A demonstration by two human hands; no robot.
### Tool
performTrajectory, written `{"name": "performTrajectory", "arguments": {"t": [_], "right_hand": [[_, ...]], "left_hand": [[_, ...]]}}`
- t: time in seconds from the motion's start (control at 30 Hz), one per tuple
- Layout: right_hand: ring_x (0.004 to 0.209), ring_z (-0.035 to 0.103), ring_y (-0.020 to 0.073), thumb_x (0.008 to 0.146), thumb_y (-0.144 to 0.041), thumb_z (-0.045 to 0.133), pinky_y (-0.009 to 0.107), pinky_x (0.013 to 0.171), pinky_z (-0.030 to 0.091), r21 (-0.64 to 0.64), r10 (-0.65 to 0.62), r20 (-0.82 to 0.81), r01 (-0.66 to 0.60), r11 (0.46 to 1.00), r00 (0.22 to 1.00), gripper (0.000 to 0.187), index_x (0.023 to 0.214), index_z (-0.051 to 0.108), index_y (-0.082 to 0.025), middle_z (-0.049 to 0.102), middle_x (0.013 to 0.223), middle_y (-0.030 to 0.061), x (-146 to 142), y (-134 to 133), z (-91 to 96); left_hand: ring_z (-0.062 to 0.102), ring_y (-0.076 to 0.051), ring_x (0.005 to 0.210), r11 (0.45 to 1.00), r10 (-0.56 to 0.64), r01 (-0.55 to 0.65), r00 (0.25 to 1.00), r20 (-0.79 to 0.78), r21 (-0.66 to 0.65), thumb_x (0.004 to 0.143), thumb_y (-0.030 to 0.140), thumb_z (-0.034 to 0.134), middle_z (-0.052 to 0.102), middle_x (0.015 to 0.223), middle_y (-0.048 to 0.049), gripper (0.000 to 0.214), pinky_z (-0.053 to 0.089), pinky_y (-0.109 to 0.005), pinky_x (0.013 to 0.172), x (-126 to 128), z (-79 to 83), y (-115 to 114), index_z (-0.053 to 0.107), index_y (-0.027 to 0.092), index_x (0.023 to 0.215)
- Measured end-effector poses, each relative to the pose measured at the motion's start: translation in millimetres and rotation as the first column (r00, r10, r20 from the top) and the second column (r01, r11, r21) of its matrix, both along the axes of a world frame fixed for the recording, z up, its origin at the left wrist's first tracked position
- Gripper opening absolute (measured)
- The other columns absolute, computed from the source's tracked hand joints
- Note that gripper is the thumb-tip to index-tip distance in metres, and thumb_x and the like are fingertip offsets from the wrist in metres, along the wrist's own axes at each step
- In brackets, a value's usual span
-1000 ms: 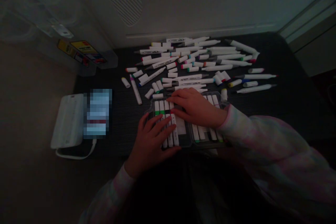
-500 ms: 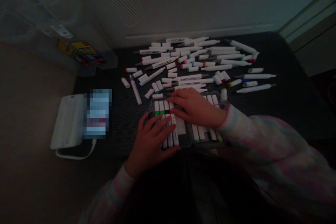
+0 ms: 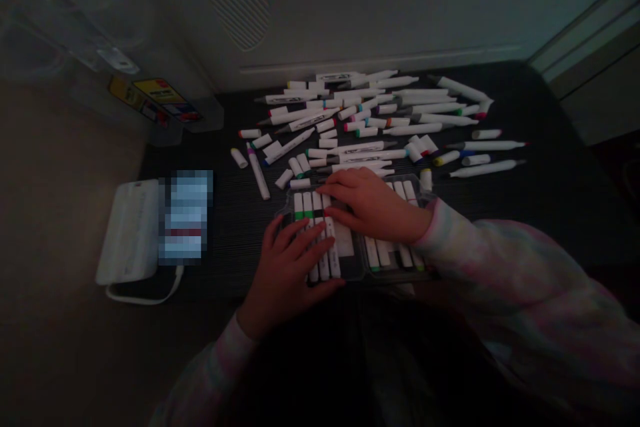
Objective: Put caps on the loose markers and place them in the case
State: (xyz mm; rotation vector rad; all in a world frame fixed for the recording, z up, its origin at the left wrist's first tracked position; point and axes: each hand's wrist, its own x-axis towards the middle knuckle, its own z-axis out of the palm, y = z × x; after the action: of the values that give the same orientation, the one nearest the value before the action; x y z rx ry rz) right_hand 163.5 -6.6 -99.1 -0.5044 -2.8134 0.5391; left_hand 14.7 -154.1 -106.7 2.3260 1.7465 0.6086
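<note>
Movement: almost none since half a second earlier; left hand (image 3: 285,267) and right hand (image 3: 375,205) kept their places.
Left hand: open, fingers spread, laid over the near part of the row of markers (image 3: 335,260), thumb by the near edge of the case (image 3: 357,270).
Right hand: fingers bent and pointing left, their tips at the far ends of the same row; whether they gripped a marker, I could not tell.
Case: clear plastic, lying open in two halves near the front edge of the dark table (image 3: 225,233).
Row of markers: side by side in the left half, two with green bands, one with black.
Other half: more white pens (image 3: 373,255), partly hidden under the right hand and its pastel sleeve (image 3: 480,253).
Beyond the case: loose markers (image 3: 363,148) and loose caps (image 3: 285,179) scattered together, many markers uncapped.
Left side of table: a blurred bright screen (image 3: 187,213) beside a white box (image 3: 129,233), with a white cable (image 3: 145,299) between them.
Back: a pale panel with a ribbed heart (image 3: 240,7).
</note>
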Motion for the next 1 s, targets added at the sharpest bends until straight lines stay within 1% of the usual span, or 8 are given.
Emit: {"name": "performTrajectory", "arguments": {"t": [0.43,0.63,0.87,1.0], "right_hand": [[0.097,0.051,0.0252,0.083,-0.027,0.049,0.040,0.081,0.037,-0.014,0.001,-0.005,-0.001,1.000,1.000,0.033,0.111,0.056,-0.011,0.058,0.105,0.0131,-0.2,0.1,0.5],[0.097,0.052,0.0256,0.084,-0.028,0.047,0.039,0.081,0.037,-0.004,-0.003,0.011,0.003,1.000,1.000,0.034,0.112,0.056,-0.011,0.057,0.105,0.0125,-0.2,0.0,1.2],[0.097,0.051,0.0254,0.084,-0.028,0.047,0.039,0.081,0.036,0.003,-0.001,0.007,0.001,1.000,1.000,0.034,0.112,0.056,-0.011,0.057,0.105,0.0128,0.0,0.0,0.5],[0.096,0.051,0.0254,0.084,-0.029,0.047,0.038,0.080,0.036,0.010,-0.003,0.016,0.003,1.000,1.000,0.034,0.112,0.056,-0.011,0.057,0.105,0.0126,0.1,0.2,0.3]], "left_hand": [[0.046,-0.027,0.112,1.000,0.008,-0.008,1.000,0.001,-0.014,0.071,0.046,0.060,0.060,0.117,-0.0055,0.043,0.023,-0.053,0.102,0.3,1.3,0.1,0.058,0.024,0.108],[0.046,-0.026,0.112,1.000,-0.001,0.001,1.000,-0.008,0.013,0.071,0.047,0.059,0.060,0.116,-0.0059,0.043,0.023,-0.052,0.102,0.0,0.1,0.1,0.057,0.022,0.107],[0.047,-0.026,0.112,1.000,0.001,-0.001,1.000,-0.017,0.024,0.072,0.047,0.058,0.057,0.118,-0.0100,0.050,0.024,-0.052,0.102,0.2,1.4,-0.4,0.051,0.019,0.113],[0.045,-0.027,0.113,0.999,0.010,-0.010,1.000,-0.006,0.031,0.073,0.041,0.058,0.054,0.119,-0.0113,0.050,0.026,-0.052,0.102,-0.8,2.2,-1.5,0.046,0.019,0.116]]}}
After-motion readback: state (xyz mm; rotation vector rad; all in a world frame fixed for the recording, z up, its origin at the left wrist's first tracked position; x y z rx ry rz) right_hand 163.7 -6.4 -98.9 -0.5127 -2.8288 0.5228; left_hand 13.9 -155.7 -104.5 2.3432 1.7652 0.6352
